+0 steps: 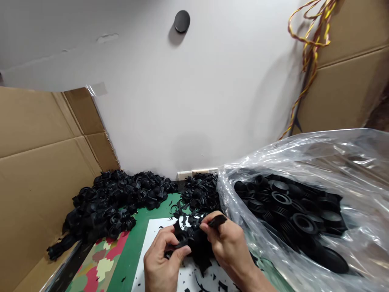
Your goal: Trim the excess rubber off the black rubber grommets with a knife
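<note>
My left hand (162, 257) is closed, thumb and fingers pinching a black rubber part (182, 237) with a ridged shape. To its right, my right hand (229, 245) is closed too, with a flat black piece (218, 221) showing above its thumb and forefinger; whether that is rubber or a tool I cannot tell. Between and below the hands lies more dark rubber (202, 251), its outline hard to separate from the held part. Small black scraps (223, 286) are scattered over the white sheet (152, 233) under my hands.
A heap of black ribbed rubber parts (121, 198) lies at the left, and black scraps (200, 192) pile up by the wall. At right, a clear plastic bag (358, 162) holds several ribbed black parts (304, 223). Cardboard (39, 162) stands at left; twisted wires (314, 52) hang at right.
</note>
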A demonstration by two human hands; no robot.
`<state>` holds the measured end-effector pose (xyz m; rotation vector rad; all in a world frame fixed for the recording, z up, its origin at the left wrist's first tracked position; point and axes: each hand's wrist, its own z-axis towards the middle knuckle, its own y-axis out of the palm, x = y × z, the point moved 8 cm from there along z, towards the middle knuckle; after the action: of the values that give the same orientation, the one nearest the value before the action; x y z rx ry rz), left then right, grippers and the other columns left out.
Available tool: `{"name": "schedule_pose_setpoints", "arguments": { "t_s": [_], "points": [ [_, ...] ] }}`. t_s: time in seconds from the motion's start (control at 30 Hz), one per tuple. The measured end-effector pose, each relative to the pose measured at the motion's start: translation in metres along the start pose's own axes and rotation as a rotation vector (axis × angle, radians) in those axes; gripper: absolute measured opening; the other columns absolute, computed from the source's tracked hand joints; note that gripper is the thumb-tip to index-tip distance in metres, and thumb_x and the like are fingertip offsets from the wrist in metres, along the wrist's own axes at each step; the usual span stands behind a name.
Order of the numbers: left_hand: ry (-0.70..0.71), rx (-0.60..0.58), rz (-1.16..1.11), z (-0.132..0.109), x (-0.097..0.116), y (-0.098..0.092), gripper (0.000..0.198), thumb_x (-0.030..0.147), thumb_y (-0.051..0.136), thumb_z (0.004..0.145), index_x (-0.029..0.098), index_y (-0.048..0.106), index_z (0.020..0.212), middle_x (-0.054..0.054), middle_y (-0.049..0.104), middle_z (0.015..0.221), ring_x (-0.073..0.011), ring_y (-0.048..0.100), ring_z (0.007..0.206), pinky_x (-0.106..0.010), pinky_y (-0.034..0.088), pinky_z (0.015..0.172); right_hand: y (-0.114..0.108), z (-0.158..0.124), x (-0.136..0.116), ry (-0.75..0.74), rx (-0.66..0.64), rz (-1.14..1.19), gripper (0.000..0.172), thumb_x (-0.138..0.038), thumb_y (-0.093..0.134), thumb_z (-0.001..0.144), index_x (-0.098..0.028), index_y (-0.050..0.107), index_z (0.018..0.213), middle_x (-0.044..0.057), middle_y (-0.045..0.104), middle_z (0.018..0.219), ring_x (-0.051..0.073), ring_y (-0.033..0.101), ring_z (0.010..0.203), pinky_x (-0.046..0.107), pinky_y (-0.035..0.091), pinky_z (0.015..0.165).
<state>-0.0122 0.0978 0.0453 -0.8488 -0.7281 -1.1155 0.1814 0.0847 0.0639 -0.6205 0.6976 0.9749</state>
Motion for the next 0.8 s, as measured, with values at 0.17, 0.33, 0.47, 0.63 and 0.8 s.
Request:
{"name": "schedule_pose_setpoints", "arguments": {
  "t_s": [0.17, 0.33, 0.47, 0.63, 0.8],
  "points": [
    [-0.226, 0.042, -0.242, 0.005, -0.012, 0.001, 0.024, 0.006, 0.077, 0.048, 0.019, 0.065, 0.064, -0.003, 0.071, 0.085, -0.0173, 0.066, 0.070, -0.020, 0.051, 0.062, -0.004, 0.003, 0.032, 0.357, -0.008, 0.129, 0.019, -0.036, 0.060, 0.076, -0.019, 0.063, 0.068, 0.001, 0.060, 0.050, 0.018, 0.057, 0.044, 0.028, 0.045, 0.046],
    [-0.318, 0.033, -0.320, 0.006, -0.016, 0.004, 0.028, 0.006, 0.077, 0.048, 0.020, 0.067, 0.070, -0.002, 0.073, 0.086, -0.0152, 0.066, 0.065, -0.019, 0.051, 0.059, 0.000, 0.003, 0.043, 0.523, -0.011, 0.387, 0.037, -0.053, 0.067, 0.067, -0.017, 0.063, 0.069, 0.000, 0.056, 0.047, 0.017, 0.054, 0.046, 0.028, 0.043, 0.049],
    [-0.270, 0.033, -0.254, 0.006, -0.015, 0.001, 0.030, 0.005, 0.075, 0.049, 0.020, 0.071, 0.075, -0.001, 0.073, 0.083, -0.0152, 0.065, 0.066, -0.019, 0.051, 0.060, -0.001, 0.005, 0.035, 0.450, -0.019, 0.533, 0.036, -0.052, 0.070, 0.070, -0.016, 0.063, 0.069, 0.000, 0.058, 0.061, 0.012, 0.050, 0.049, 0.023, 0.040, 0.047],
    [-0.238, 0.004, -0.235, 0.005, -0.016, 0.003, 0.032, 0.006, 0.075, 0.052, 0.021, 0.073, 0.079, 0.000, 0.074, 0.081, -0.0160, 0.066, 0.069, -0.018, 0.053, 0.063, 0.012, 0.000, 0.002, 0.217, -0.177, 0.554, 0.020, -0.040, 0.072, 0.073, -0.019, 0.071, 0.074, 0.004, 0.063, 0.076, 0.018, 0.060, 0.070, 0.026, 0.048, 0.062],
    [-0.225, -0.029, -0.251, 0.004, -0.017, 0.005, 0.030, 0.010, 0.078, 0.054, 0.023, 0.073, 0.080, 0.001, 0.074, 0.078, -0.0152, 0.066, 0.069, -0.018, 0.053, 0.064, 0.026, -0.010, 0.003, 0.307, -0.210, 0.594, 0.021, -0.039, 0.074, 0.071, -0.019, 0.070, 0.075, 0.002, 0.063, 0.066, 0.016, 0.058, 0.060, 0.025, 0.046, 0.057]
  ]
}}
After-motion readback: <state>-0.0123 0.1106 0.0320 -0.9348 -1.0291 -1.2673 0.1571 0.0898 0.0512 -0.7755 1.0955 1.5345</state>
